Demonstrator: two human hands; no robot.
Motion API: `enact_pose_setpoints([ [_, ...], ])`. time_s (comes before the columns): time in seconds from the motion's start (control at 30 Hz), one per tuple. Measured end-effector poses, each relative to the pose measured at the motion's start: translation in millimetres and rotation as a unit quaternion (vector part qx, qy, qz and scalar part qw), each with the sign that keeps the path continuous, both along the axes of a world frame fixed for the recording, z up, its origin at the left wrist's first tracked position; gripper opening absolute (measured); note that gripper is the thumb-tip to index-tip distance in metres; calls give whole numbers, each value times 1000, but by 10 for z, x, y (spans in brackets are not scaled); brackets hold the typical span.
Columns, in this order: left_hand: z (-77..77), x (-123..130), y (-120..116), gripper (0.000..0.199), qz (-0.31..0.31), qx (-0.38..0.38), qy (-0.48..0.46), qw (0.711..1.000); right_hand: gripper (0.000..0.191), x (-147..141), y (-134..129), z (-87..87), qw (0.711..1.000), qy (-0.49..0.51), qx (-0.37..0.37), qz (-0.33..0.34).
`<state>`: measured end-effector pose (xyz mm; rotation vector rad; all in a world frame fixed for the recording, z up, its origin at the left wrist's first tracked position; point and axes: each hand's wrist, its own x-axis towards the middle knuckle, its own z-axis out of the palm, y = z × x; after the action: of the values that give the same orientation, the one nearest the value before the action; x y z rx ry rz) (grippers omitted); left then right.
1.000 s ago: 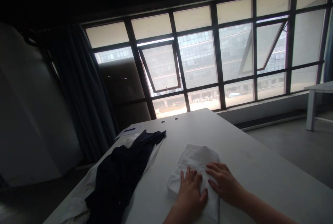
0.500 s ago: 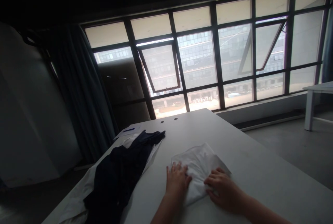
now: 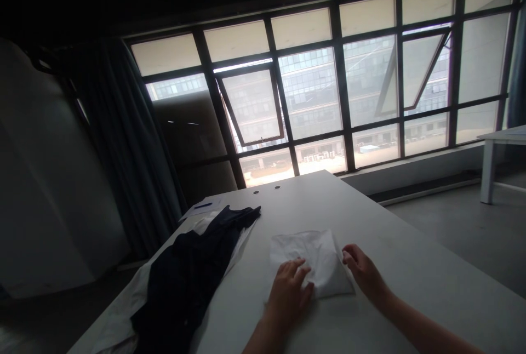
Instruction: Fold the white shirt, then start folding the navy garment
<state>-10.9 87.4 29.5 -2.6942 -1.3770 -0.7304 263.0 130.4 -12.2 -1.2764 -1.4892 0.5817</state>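
Resting on white table (image 3: 394, 222), folded white cloth (image 3: 318, 261) is pinned by left hand (image 3: 289, 296), fingers (image 3: 298, 273) spread wide, apparently for steadying; right hand (image 3: 365, 276) is held at right edge, fingertips (image 3: 347, 253) curled narrow; navy garment (image 3: 184, 272) is kept aside.

left hand (image 3: 287, 296) resting on crumpled white cloth (image 3: 322, 266), right hand (image 3: 364, 275) at cloth's right edge; dark garment (image 3: 183, 272) nearby on white table (image 3: 382, 310).

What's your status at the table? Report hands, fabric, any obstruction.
Left hand resting on folded white fabric. Right hand at its right edge, fingers curled. Navy garment lying left of it, not touching.
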Motion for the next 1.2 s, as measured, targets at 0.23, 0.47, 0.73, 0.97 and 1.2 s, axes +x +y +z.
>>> enact_pose_setpoints([
  [0.23,-97,54,-6,55,23,-120,68,990,47,-175,-161,91,982,-167,-31,85],
  [0.47,-43,62,-26,45,49,-103,29,993,41,-217,-333,141,973,-194,11,126],
  [0.73,27,56,17,25,124,-86,18,988,18,-378,-676,182,926,-274,63,252],
  [0.97,-136,-25,-15,24,82,-68,1,994,19,-163,-196,63,979,-154,120,57],
  [1.2,66,-66,-82,27,60,-103,30,992,45,-8,38,-136,990,-122,64,26],
])
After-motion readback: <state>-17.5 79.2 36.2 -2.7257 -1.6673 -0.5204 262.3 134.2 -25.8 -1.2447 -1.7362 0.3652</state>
